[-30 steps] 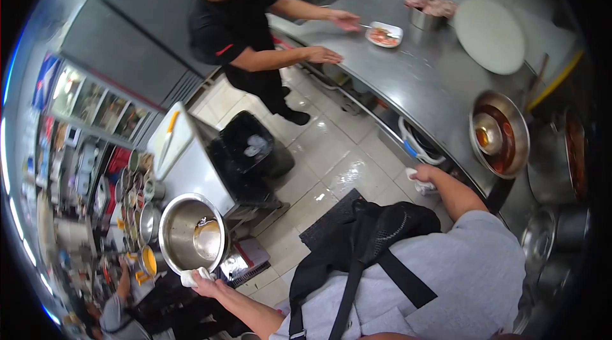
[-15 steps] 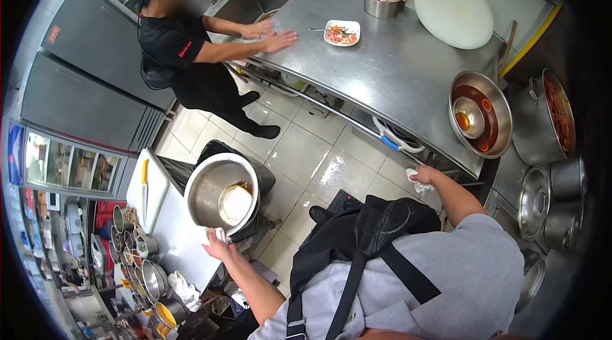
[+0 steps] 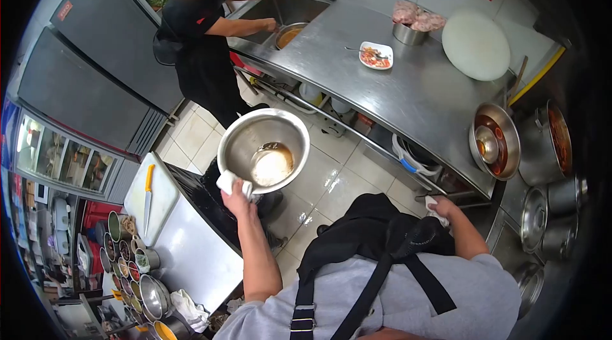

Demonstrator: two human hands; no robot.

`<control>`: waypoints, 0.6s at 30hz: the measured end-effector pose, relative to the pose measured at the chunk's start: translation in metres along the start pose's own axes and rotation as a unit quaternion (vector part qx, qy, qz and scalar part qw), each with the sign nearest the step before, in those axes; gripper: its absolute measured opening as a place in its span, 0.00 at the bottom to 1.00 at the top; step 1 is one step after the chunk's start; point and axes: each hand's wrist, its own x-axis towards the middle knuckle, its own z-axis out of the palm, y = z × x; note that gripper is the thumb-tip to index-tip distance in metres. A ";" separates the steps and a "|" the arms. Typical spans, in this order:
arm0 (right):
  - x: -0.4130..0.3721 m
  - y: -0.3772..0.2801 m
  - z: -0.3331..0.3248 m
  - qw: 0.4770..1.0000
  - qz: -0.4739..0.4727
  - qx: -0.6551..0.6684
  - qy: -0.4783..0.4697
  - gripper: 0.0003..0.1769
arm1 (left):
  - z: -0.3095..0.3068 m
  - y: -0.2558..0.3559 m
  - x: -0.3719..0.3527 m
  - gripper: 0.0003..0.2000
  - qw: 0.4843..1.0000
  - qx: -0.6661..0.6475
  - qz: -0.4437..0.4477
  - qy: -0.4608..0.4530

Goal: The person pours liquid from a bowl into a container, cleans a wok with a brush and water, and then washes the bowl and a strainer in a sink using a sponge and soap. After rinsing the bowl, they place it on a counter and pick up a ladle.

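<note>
My left hand (image 3: 237,198) grips the rim of a large steel pot (image 3: 234,142) through a folded white cloth (image 3: 228,180). The pot hangs tilted over the floor, its opening facing up, with some brown liquid and a bright whitish patch at the bottom. On the other side, my right hand (image 3: 444,207) is closed round a white cloth (image 3: 435,214), near the lower edge of the steel counter (image 3: 325,40).
A co-worker in black (image 3: 197,28) stands at the sink (image 3: 255,33), one hand near the tap. A knife (image 3: 148,196) lies on a white cutting board (image 3: 156,219) at left. Right: a bowl of red broth (image 3: 475,149) and a stockpot (image 3: 535,161).
The pot has risen and moved right with my left hand. My right hand appears slightly lower and further right. The co-worker's hands have gone from the counter edge to the sink and tap.
</note>
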 end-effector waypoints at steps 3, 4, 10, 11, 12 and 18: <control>-0.012 -0.006 0.011 0.999 0.023 -0.033 0.026 0.34 | 0.045 0.002 0.026 0.18 0.999 0.000 -0.008 -0.045; -0.002 0.012 0.018 0.999 0.023 -0.016 0.043 0.34 | 0.063 -0.001 0.036 0.18 0.998 -0.001 -0.003 -0.058; 0.017 0.016 0.014 0.991 0.113 0.018 -0.077 0.35 | 0.188 -0.023 0.072 0.15 0.995 -0.023 -0.020 -0.097; 0.028 0.023 0.019 0.990 0.124 0.034 -0.058 0.35 | 0.210 -0.031 0.080 0.16 0.994 -0.030 -0.021 -0.101; 0.039 0.028 0.023 0.989 0.136 0.050 -0.040 0.35 | 0.232 -0.037 0.086 0.17 0.993 -0.036 -0.024 -0.106; 0.072 -0.013 -0.020 0.979 0.142 0.137 -0.047 0.38 | 0.362 -0.067 0.118 0.16 0.991 -0.080 -0.091 -0.048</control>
